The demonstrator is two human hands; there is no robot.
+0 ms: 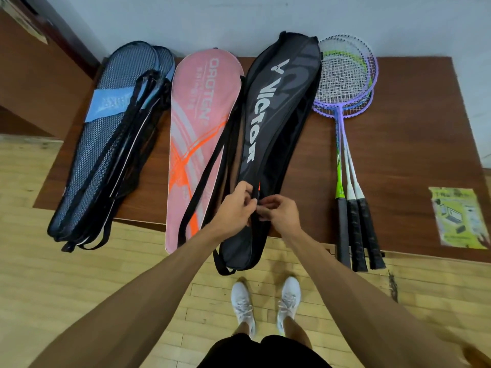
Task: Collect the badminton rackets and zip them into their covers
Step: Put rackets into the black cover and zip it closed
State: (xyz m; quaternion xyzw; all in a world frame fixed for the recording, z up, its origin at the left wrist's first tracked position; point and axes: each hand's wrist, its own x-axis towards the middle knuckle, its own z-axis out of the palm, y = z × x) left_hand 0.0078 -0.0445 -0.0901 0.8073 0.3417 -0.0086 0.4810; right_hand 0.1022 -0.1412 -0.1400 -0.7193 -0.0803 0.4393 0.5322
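Note:
A black Victor racket cover (276, 115) lies lengthwise in the middle of the brown table (414, 134). My left hand (237, 205) and my right hand (279, 211) pinch its zipper edge near the handle end, fingers closed on the fabric. To the left lie a pink cover (198, 123) and a dark mesh cover (106, 144) with rackets inside. Three loose rackets (345, 83) with purple and green frames lie side by side to the right, black grips overhanging the table's front edge.
A yellow-green leaflet (458, 219) lies at the table's right front. The table stands against a pale wall, with a wooden door at far left. Black straps trail between the covers. My white shoes (265, 304) stand on a wooden floor.

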